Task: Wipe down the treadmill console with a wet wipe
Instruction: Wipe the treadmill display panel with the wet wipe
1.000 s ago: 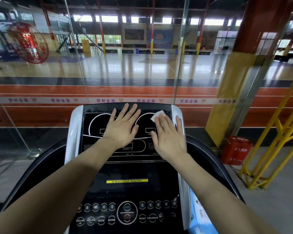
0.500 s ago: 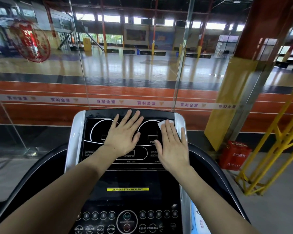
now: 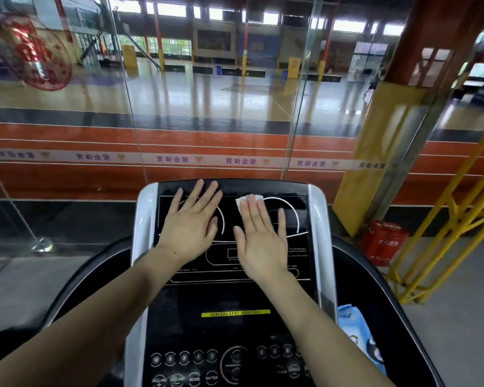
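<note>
The black treadmill console with silver side rails fills the lower middle of the head view. My right hand lies flat with straight fingers on the upper display panel, pressing a white wet wipe whose edge shows beyond my fingertips. My left hand rests flat, fingers spread, on the left side of the same panel. It holds nothing. A row of round buttons sits at the console's near end.
A blue wipe packet lies beside the console's right rail. Glass panels stand just behind the treadmill. A red box and yellow metal railings are on the floor to the right.
My right hand has slid the wipe leftward, from the panel's right edge toward its middle. The left hand has kept its place on the panel, and the view has shifted.
</note>
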